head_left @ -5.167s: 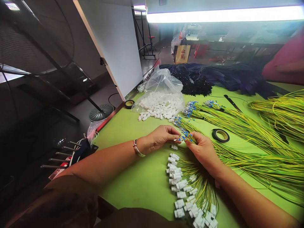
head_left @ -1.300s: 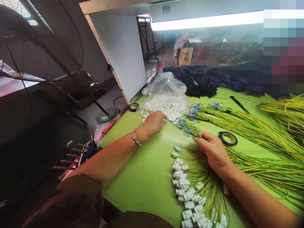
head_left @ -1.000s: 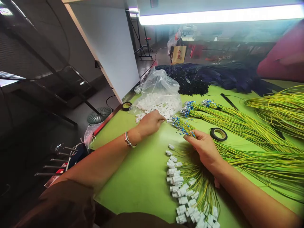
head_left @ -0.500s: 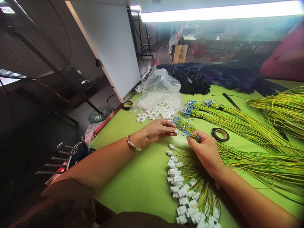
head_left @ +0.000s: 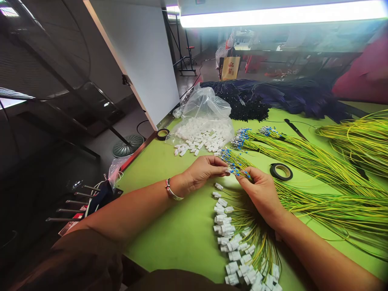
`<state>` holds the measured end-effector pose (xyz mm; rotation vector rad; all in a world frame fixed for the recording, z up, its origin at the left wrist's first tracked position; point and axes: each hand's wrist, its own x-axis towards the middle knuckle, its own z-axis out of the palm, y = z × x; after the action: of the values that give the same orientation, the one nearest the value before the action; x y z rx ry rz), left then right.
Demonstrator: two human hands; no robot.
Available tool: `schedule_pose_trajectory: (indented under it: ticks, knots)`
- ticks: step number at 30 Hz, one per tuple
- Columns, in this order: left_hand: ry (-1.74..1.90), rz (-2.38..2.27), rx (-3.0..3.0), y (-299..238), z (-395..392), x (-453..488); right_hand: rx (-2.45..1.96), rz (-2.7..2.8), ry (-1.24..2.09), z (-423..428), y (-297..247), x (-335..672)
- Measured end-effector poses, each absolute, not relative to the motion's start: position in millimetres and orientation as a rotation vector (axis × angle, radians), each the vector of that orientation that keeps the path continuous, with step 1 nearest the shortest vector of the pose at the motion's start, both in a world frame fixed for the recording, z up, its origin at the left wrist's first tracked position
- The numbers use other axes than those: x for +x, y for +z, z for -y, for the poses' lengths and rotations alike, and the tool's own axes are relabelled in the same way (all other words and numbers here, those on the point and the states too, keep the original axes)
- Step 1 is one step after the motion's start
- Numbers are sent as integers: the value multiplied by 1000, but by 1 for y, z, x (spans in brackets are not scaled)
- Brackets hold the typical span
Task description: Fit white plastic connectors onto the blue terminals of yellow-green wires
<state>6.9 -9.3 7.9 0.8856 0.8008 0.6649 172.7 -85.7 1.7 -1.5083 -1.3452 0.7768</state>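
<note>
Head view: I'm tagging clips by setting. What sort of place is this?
Most likely a wire-harness assembly bench in a workshop: bundles of yellow-green wires with blue terminals, a bag of white connectors, and a row of connector-tipped leads on the green table.

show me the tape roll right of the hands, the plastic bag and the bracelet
tape roll (head_left: 281,179): head view, near rim.
plastic bag (head_left: 206,106): head view, clear upper part.
bracelet (head_left: 171,191): head view, band on left wrist.

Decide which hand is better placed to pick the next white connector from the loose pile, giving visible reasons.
Probably the left hand: it is nearer the loose white connectors, on its side of the table. The right hand is farther off and grips the wire bundle.
</note>
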Motion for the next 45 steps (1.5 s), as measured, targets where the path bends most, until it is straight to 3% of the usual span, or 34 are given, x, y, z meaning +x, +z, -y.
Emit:
schedule_pose_trajectory:
  ticks: [25, 36, 38, 42, 45]
  knots:
    - [576, -794, 924, -6, 8, 7, -1516, 1349, 840, 82, 0, 171]
    - [-124, -306, 1758, 32, 17, -7, -1416, 1035, 1057, 80, -11, 185]
    - [20, -507, 1990, 37, 6, -13, -1428, 1052, 1064, 81, -11, 182]
    - [508, -1397, 2409, 32, -32, -30, -1456, 1159, 1057, 84, -5, 176]
    - [346, -1622, 2528, 22, -50, -40, -1471, 1204, 999, 84, -4, 174]
